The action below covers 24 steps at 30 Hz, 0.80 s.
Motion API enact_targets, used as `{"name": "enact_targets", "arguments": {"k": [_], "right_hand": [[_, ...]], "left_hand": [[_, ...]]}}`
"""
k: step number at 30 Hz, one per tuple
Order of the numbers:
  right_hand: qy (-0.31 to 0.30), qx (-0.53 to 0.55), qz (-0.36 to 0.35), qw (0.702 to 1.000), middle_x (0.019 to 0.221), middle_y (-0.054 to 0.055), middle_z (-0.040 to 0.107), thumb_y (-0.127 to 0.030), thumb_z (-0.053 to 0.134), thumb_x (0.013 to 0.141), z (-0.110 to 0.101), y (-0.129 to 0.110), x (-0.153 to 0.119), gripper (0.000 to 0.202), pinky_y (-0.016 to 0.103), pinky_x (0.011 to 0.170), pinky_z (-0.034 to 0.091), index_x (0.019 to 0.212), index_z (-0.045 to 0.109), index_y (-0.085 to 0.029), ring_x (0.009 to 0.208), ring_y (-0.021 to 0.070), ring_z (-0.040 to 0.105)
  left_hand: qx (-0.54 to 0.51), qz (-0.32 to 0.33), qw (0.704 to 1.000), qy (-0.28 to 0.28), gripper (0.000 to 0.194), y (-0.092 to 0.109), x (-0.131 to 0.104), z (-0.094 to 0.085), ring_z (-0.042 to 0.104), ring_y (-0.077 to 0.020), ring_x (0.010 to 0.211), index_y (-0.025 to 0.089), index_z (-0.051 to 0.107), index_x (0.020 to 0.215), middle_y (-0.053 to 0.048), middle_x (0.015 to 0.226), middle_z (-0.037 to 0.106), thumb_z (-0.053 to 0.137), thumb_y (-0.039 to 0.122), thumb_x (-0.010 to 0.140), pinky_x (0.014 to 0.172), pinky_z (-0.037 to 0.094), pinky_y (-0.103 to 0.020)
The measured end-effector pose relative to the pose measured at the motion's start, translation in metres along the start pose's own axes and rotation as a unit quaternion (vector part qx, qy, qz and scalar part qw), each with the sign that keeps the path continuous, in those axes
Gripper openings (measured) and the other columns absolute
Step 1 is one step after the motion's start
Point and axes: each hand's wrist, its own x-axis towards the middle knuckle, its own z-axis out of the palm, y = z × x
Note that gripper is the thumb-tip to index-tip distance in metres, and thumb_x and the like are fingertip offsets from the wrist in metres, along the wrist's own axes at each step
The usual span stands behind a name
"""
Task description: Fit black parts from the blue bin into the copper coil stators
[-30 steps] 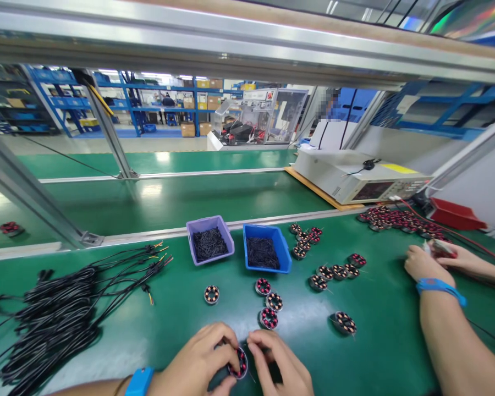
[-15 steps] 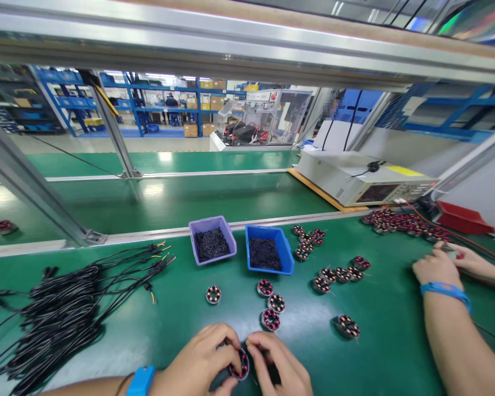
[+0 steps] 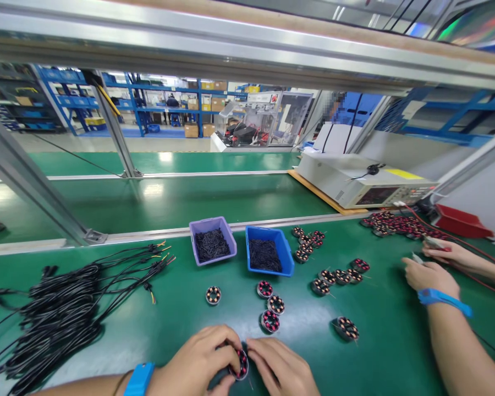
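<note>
Stator ring [image 3: 241,364], wound with red and copper coils, sits pinched between your 2 hands at the near edge of the green bench [image 3: 181,330], upright on its rim. Your left hand [image 3: 202,360] curls around its left side and grasps it; your right hand [image 3: 278,367] closes its fingertips on the right side, and what those fingertips work on is hidden.

The grip looks narrow, so the ring could roll or twist out if either hand eases, and its fine lead wires could bend or snag under your fingers. A slip forward would knock it into the stators [image 3: 270,320] lying just beyond your knuckles.

Far left, a loose bundle of black cables [image 3: 53,313] sprawls toward you; its stripped ends [image 3: 159,256] point at the purple bin [image 3: 212,240], which holds small black pieces. Just beside it stands the blue bin [image 3: 269,250], filled alike. More stators are scattered to its right, 1 lying alone [image 3: 346,328]. Farther right, another person's hand [image 3: 431,275], with a blue wrist strap, works near a heap of stators [image 3: 396,224] in front of a white test instrument [image 3: 363,181]; their forearm occupies that side of the bench.
</note>
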Motion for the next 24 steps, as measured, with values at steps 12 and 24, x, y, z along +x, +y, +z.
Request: {"name": "enact_targets", "arguments": {"k": [12,24], "right_hand": [[-0.034,-0.035,-0.018,0.999,0.082,0.005,0.073,-0.016,0.034,0.108,-0.001,0.002,0.004,0.031,0.028,0.065,0.057,0.103,0.064,-0.020,0.071,0.0191,0.070],[-0.026,-0.033,-0.050,0.998,0.077,0.006,0.069,-0.012,0.029,0.107,0.015,0.003,-0.002,0.035,0.024,0.057,0.054,0.106,0.064,-0.017,0.063,0.0165,0.064]], "left_hand": [[0.003,-0.012,1.000,-0.015,0.037,0.003,0.001,-0.003,0.066,-0.0183,0.103,0.025,0.054,0.099,-0.003,0.112,0.064,0.061,-0.003,0.076,0.094,0.052,-0.025],[-0.012,-0.036,0.999,-0.010,0.037,0.001,-0.003,-0.005,0.066,-0.0152,0.096,0.025,0.058,0.096,-0.002,0.107,0.060,0.060,-0.004,0.073,0.087,0.053,-0.020]]}}
